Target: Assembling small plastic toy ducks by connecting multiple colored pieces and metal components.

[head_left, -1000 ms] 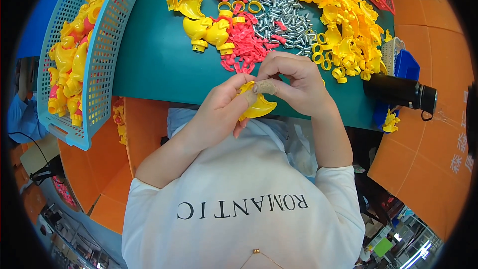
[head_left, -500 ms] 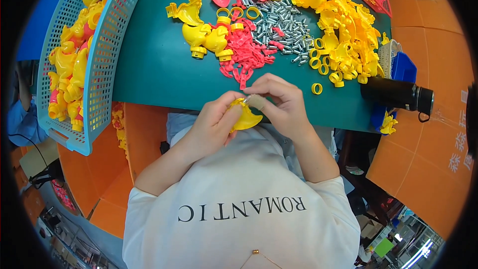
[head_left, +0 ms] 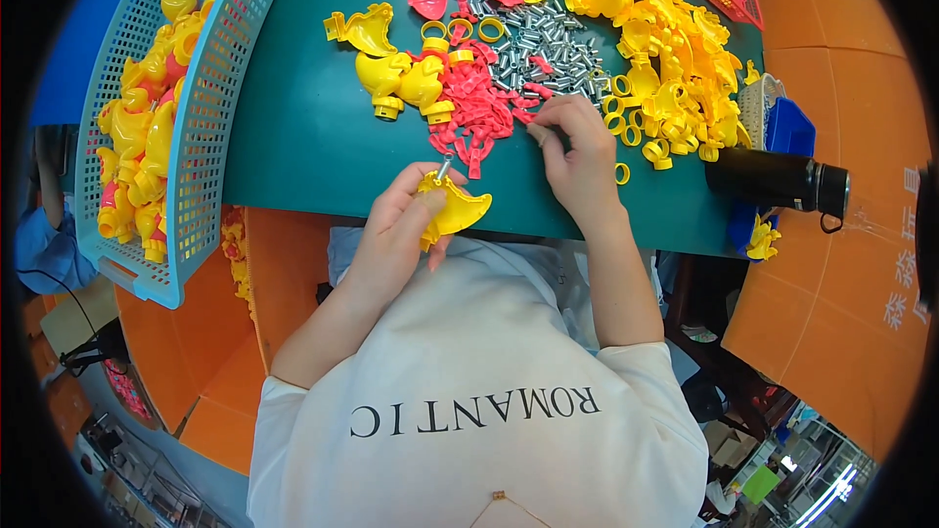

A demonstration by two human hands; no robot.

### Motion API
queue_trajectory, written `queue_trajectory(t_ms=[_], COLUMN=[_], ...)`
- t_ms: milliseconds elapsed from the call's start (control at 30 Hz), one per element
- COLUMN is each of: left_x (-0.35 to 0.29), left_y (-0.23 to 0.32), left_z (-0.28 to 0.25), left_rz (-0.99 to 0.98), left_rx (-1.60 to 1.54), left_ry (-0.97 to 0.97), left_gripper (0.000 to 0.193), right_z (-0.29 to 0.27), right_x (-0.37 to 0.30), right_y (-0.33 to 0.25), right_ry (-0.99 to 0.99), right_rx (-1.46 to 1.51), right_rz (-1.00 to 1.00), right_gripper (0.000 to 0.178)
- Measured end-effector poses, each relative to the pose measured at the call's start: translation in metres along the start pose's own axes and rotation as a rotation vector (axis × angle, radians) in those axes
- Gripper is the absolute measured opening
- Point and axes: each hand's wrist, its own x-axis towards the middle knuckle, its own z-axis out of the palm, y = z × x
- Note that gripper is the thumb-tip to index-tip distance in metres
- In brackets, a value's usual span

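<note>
Pinched in my left hand [head_left: 396, 220] is a curved yellow plastic half-shell [head_left: 456, 210]; a short metal pin [head_left: 445, 168] sticks up from its upper end. My right hand [head_left: 579, 152] is out over the table, thumb and forefinger closed on a small red plastic piece [head_left: 525, 116] at the right edge of a pile of red pieces [head_left: 476, 103]. Just beyond lies a heap of metal pins [head_left: 548, 44]. Two rounded yellow bodies with collars [head_left: 423, 81] lie left of the red pile, below another yellow half-shell [head_left: 368, 29].
A blue basket [head_left: 210, 108] of assembled yellow-and-red figures stands at the left. Yellow shells [head_left: 641, 0] and yellow rings [head_left: 615, 124] are heaped at the right, near a black bottle [head_left: 778, 183]. Orange cartons [head_left: 831, 137] flank the green table [head_left: 303, 147].
My right hand has left the yellow half-shell and moved up and right to the red pieces. My left hand has shifted slightly left and up with the shell, its pin now showing.
</note>
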Motion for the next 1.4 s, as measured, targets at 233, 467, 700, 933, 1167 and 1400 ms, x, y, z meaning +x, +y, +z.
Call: queue_trajectory(t_ms=[233,467,700,933,1167,1400], left_x=[0.007,0.01,0.002,0.0,0.001,0.002], left_y=[0.003,0.001,0.002,-0.005,0.001,0.0], left_z=[0.008,0.018,0.014,0.007,0.003,-0.004], left_rz=[0.01,0.023,-0.063,0.187,0.064,0.066], left_rx=[-0.066,-0.059,-0.154,-0.161,-0.227,-0.232], left_ry=[-0.025,-0.082,-0.012,0.14,0.096,0.1], left_gripper=[0.032,0.041,0.038,0.037,0.037,0.037], right_z=[-0.01,-0.011,-0.001,-0.002,0.0,-0.006], right_x=[-0.008,-0.021,-0.017,-0.022,-0.009,-0.019], right_y=[-0.032,-0.054,-0.062,-0.052,-0.055,-0.044], right_ry=[0.133,-0.019,0.148,-0.066,0.151,0.008], right_rx=[1.131,1.049,1.127,1.275,1.526,1.308], right_rz=[0.551,0.568,0.571,0.726,1.045,0.915], right_gripper=[0.025,0.023,0.014,0.014,0.029,0.033])
